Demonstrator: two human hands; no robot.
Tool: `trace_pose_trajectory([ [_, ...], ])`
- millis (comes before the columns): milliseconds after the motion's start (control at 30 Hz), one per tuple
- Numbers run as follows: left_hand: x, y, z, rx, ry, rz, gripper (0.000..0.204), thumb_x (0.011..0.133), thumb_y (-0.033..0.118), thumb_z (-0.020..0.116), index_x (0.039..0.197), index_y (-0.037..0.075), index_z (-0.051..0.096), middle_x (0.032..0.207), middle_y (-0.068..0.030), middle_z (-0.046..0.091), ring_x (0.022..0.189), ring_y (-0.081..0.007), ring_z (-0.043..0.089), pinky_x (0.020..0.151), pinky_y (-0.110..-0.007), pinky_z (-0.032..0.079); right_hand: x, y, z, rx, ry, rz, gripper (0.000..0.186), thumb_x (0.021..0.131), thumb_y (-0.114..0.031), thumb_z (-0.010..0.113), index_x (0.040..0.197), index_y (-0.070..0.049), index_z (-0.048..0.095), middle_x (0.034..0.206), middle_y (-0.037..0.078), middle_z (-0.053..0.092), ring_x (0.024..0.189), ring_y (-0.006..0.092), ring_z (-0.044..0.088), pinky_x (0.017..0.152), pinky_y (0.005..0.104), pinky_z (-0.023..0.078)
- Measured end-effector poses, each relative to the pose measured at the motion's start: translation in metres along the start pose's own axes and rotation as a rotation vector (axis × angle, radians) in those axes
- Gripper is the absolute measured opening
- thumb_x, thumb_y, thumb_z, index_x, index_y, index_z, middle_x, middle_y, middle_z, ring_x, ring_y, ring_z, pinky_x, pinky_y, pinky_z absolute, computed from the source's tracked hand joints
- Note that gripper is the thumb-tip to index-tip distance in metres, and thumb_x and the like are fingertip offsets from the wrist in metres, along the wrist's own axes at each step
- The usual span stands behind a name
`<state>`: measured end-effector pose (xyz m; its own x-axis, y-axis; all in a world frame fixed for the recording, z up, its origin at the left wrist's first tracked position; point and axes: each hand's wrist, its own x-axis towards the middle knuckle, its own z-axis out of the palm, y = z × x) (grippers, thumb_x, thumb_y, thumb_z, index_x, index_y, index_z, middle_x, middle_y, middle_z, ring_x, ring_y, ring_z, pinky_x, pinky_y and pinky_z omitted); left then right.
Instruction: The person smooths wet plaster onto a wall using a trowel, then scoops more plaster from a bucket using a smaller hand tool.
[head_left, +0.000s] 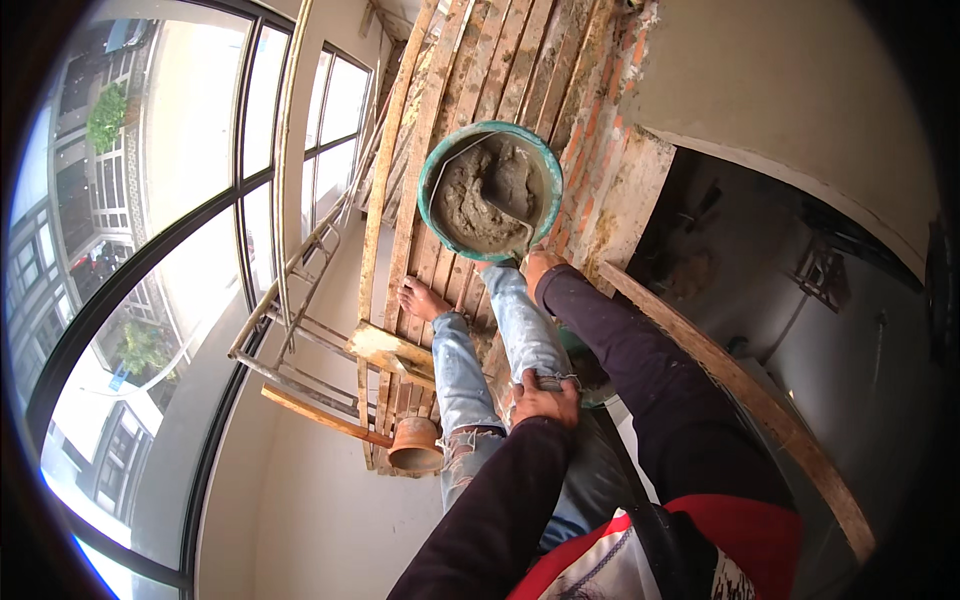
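Observation:
A round green bucket (431, 213) stands on the planks, holding wet grey mortar (470, 205). My right hand (540, 266) is closed at its near rim around the handle of a trowel (513, 196), whose blade lies in the mortar. My left hand (545, 402) rests at my knee with its fingers curled. Something greyish shows between its thumb and fingers, but whether it is a tool or a fold of the jeans is unclear. A second green container (578, 343) is partly hidden behind my leg.
I am on a plank platform (408, 240), with a bare foot (424, 298) near its left side. A long-handled orange-brown dipper (415, 432) and a metal frame (300, 300) are at left, by large windows. Right are bricks (592, 150), a dark opening (760, 260) and a wooden board (740, 390).

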<state>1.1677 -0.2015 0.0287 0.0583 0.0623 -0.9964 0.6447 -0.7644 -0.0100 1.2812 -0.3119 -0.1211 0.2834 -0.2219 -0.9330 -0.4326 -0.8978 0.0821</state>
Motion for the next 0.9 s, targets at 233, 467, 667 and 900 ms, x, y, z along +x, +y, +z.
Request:
trace_pose_trajectory([
  [233,-0.008,0.01,0.002,0.008,-0.004,-0.028,0.078,0.08,0.049,0.056,0.143,0.009,0.033,0.14,-0.0263,0.04,0.121,-0.0425,0.05,0.102,-0.047,0.041,0.032,0.071,0.006,-0.055,0.193,-0.176,0.041,0.086,-0.015,0.061,0.118,0.005,0.046,0.104,0.025,0.063,0.094,0.0321,0.064,0.083,0.0394,0.053],
  [467,-0.003,0.011,0.005,-0.019,-0.026,-0.039,0.078,0.081,0.049,0.056,0.144,0.01,0.033,0.14,-0.0242,0.04,0.121,-0.0413,0.051,0.103,-0.047,0.04,0.104,-0.015,-0.034,-1.082,-0.184,-0.598,0.024,0.088,-0.025,0.063,0.105,-0.009,0.068,0.12,0.009,0.064,0.11,0.028,0.061,0.09,0.0401,0.049],
  [667,-0.003,0.014,0.006,0.031,0.005,-0.07,0.078,0.081,0.048,0.056,0.146,0.012,0.031,0.141,-0.0235,0.04,0.123,-0.0403,0.049,0.104,-0.047,0.04,0.019,-0.003,0.018,0.17,0.028,-0.035,0.043,0.086,-0.021,0.061,0.122,0.0,0.049,0.12,0.024,0.059,0.108,0.0368,0.06,0.09,0.0433,0.05],
  [900,-0.006,0.01,0.014,0.009,0.026,-0.038,0.075,0.08,0.048,0.056,0.142,0.011,0.036,0.139,-0.0234,0.043,0.12,-0.0413,0.052,0.101,-0.047,0.042,-0.027,0.051,0.039,0.312,0.37,-0.003,0.042,0.082,-0.013,0.061,0.115,0.006,0.044,0.099,0.025,0.064,0.089,0.0377,0.065,0.083,0.0423,0.052],
])
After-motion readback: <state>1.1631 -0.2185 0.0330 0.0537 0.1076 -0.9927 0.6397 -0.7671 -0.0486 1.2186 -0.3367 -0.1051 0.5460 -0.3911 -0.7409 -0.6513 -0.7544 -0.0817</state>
